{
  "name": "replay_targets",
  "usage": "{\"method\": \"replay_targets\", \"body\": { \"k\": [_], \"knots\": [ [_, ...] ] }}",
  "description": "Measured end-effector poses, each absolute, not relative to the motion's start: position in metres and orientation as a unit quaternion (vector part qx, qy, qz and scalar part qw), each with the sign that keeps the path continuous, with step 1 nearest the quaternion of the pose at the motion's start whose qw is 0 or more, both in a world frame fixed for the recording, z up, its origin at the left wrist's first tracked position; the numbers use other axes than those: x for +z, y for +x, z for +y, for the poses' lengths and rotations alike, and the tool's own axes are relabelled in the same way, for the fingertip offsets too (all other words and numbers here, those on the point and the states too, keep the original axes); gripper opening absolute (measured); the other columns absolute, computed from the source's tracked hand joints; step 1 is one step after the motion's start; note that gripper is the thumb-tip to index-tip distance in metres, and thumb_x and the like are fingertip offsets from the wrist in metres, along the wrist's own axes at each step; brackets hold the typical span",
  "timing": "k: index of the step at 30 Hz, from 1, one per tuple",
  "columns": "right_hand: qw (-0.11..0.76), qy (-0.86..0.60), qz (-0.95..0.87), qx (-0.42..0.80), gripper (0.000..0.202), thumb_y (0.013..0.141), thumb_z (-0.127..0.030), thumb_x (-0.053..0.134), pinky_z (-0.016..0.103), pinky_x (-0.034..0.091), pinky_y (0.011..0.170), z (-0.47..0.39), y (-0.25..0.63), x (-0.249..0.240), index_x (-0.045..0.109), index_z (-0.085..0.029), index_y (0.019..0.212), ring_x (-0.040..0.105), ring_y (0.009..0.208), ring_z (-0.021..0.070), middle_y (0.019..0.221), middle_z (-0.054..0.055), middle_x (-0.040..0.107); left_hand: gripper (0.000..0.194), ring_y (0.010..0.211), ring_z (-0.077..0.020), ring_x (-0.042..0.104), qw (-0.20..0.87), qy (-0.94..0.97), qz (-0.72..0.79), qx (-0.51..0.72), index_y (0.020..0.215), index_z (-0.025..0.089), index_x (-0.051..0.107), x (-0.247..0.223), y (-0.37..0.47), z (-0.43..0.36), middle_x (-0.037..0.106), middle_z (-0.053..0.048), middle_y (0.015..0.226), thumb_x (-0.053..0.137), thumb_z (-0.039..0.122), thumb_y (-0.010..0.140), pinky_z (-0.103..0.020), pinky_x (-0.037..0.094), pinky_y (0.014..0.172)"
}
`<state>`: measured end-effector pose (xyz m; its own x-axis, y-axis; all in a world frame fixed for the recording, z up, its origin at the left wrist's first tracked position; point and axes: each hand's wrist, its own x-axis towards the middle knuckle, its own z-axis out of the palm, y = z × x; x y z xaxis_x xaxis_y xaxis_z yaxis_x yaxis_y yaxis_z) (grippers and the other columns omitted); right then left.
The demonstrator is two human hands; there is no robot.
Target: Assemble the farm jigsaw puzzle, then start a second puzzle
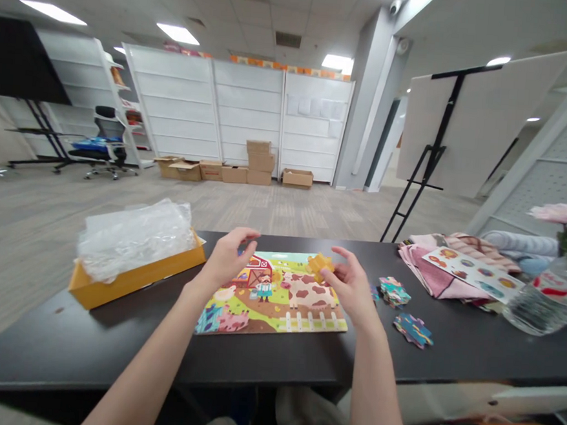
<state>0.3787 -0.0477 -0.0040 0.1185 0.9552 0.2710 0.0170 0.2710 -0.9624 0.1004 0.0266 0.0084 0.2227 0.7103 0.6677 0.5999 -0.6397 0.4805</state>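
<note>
Black surface (297,362), and lying flat on it right in front of the person is a bright farm picture (274,302). Left hand (230,258) is over the picture's left part, grip loose, fingers curved and spread. Right hand (353,285) is at its right end, grip pinching a yellow puzzle piece (319,265), could be a few stacked, can't tell tbh. Small piles of puzzle pieces (414,330) sit right of the picture, and a yellow box (143,278) with clear plastic wrap (133,237) is off to its left. Way beyond the picture: cardboard boxes (260,162) along white shelving (247,103).
</note>
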Motion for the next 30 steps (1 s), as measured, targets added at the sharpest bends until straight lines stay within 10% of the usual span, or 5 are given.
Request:
{"method": "replay_targets", "body": {
  "k": [9,19,23,30],
  "knots": [
    [0.518,-0.421,-0.594,0.448,0.036,0.078,-0.046,0.073,0.021,0.047,0.042,-0.039,0.340,0.004,0.062,-0.021,0.100,0.064,0.058,0.0147,0.077,0.001,0.071,0.036,0.085,-0.0186,0.074,0.403,0.715,0.377,0.429,0.116,0.019,0.062,0.015,0.151,-0.045,0.075,-0.007,0.100,0.070,0.033,0.085,-0.031,0.060,0.076],
    [0.476,-0.401,-0.649,0.438,0.016,0.076,-0.033,0.071,0.021,0.051,0.048,-0.035,0.340,-0.004,0.068,-0.020,0.085,0.068,0.072,0.0167,0.090,0.004,0.071,0.050,0.092,-0.0222,0.073,0.516,0.562,0.404,0.505,0.096,0.016,0.073,-0.012,0.154,-0.048,0.075,-0.009,0.101,0.070,0.063,0.081,-0.034,0.058,0.084],
    [0.490,-0.382,-0.669,0.408,0.010,0.072,-0.023,0.067,0.022,0.053,0.055,-0.034,0.337,-0.004,0.072,-0.020,0.080,0.068,0.083,0.0162,0.109,0.006,0.069,0.045,0.092,-0.0223,0.072,0.525,0.539,0.423,0.506,0.093,0.014,0.073,-0.012,0.150,-0.046,0.075,-0.010,0.101,0.085,0.051,0.070,-0.035,0.057,0.085],
    [0.478,-0.354,-0.678,0.431,0.021,0.073,-0.016,0.056,0.023,0.053,0.058,-0.024,0.325,-0.011,0.070,-0.019,0.088,0.067,0.075,0.0149,0.085,0.003,0.071,0.052,0.096,-0.0211,0.072,0.488,0.513,0.418,0.569,0.107,0.017,0.065,-0.012,0.137,-0.046,0.073,-0.009,0.108,0.091,0.029,0.063,-0.034,0.058,0.084]
  ]
}}
